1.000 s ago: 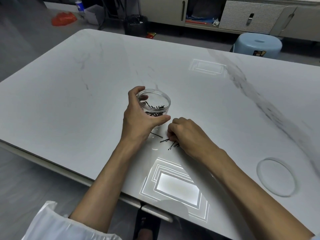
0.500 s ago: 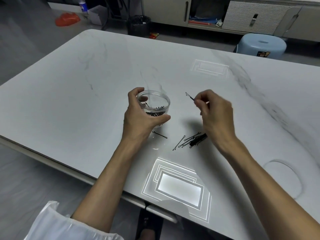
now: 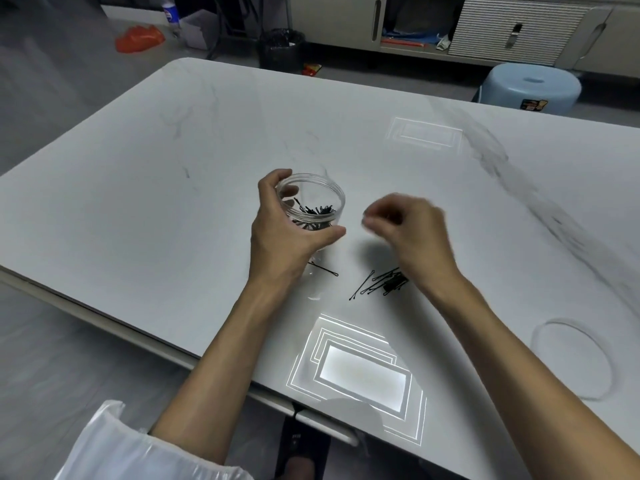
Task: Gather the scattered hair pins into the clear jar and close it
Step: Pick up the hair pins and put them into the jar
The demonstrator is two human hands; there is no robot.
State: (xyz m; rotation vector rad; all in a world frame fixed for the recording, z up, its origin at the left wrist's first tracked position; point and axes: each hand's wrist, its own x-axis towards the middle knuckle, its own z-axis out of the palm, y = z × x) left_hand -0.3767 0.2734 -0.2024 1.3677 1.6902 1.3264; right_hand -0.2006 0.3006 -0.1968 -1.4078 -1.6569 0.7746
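Observation:
The clear jar (image 3: 333, 190) stands open on the white marble table (image 3: 166, 209), and my left hand (image 3: 282, 237) is wrapped around its near side. Several black hair pins (image 3: 317, 210) lie in its bottom. Just right of the jar my right hand (image 3: 412, 230) hovers above the table, blurred, with its fingertips pinched together; the blur hides whether a pin is between them. Below that hand a small pile of hair pins (image 3: 384, 285) lies on the table. A single hair pin (image 3: 326, 271) lies beside my left wrist. The clear round lid (image 3: 571, 358) rests flat at the right.
The table's near edge runs diagonally under my forearms. A bright reflection of a ceiling lamp (image 3: 360, 372) lies on the tabletop in front of me. Beyond the far edge stand a blue plastic stool (image 3: 530, 86), a black bin (image 3: 282, 46) and low cabinets.
My right hand rose from the pile with one pin pinched in its fingers, then swung left and down toward the jar. My left hand and the jar stayed put.

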